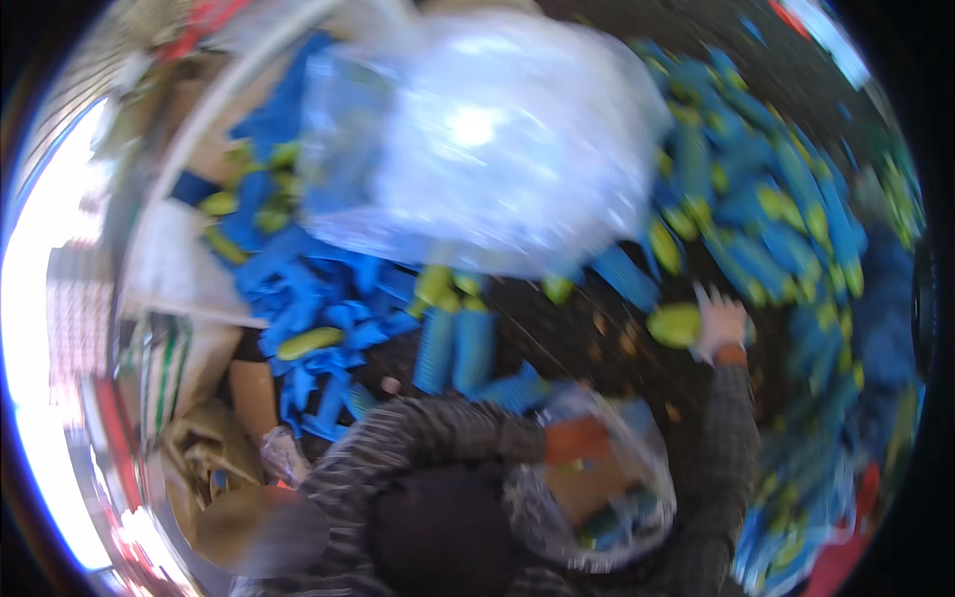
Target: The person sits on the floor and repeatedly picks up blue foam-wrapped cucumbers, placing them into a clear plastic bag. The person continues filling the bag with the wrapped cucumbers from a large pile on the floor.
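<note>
My right hand lies across a yellow-green, elongated vegetable, gripping it around its middle; blur hides the exact finger hold. That vegetable rests low over the dark ground. My left arm reaches across my front, its orange cuff at the opening of a clear plastic bag. The left hand itself is hidden or blurred there, so its grip is unclear. Inside the bag are a flat brown piece, perhaps cardboard, and blue-sleeved vegetables.
A large filled translucent plastic bag bulks ahead. Many vegetables in blue mesh sleeves are heaped on the right. Loose blue sleeves pile up at left, beside a white sack. Two sleeved vegetables lie in the middle.
</note>
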The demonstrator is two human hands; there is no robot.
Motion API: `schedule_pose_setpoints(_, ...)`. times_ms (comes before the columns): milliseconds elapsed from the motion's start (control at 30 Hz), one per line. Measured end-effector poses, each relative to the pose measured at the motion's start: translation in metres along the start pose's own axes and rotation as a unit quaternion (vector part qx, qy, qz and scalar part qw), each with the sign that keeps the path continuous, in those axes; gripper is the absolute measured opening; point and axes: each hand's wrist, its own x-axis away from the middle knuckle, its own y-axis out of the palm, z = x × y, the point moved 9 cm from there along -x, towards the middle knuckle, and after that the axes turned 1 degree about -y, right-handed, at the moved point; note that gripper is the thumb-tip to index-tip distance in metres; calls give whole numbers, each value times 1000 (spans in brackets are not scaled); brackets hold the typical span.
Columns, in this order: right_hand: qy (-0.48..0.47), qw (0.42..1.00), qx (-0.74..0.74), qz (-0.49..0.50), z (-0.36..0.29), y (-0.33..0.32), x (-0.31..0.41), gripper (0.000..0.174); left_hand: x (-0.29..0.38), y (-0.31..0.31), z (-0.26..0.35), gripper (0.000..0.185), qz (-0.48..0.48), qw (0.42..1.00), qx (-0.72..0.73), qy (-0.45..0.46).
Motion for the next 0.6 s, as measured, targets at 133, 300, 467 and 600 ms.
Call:
schedule_pose_setpoints(133, 59, 992, -22, 113, -19, -35, 47, 70, -37, 0, 2, 65, -244, 960, -102, -93)
schedule_pose_setpoints(300, 309, 879, -288, 222, 51, -72, 193, 58, -74, -1, 24, 57, -321, 938, -117, -55)
schedule_pose_setpoints(467, 21, 586, -809, 33, -54, -129, 304, 60, -83, -16, 13, 56, -342, 917, -159, -128)
schedule_pose_setpoints(600, 218, 261, -936, -87, -181, -48, 384, 64, -91, -13, 0, 74, -307, 931, -122, -152)
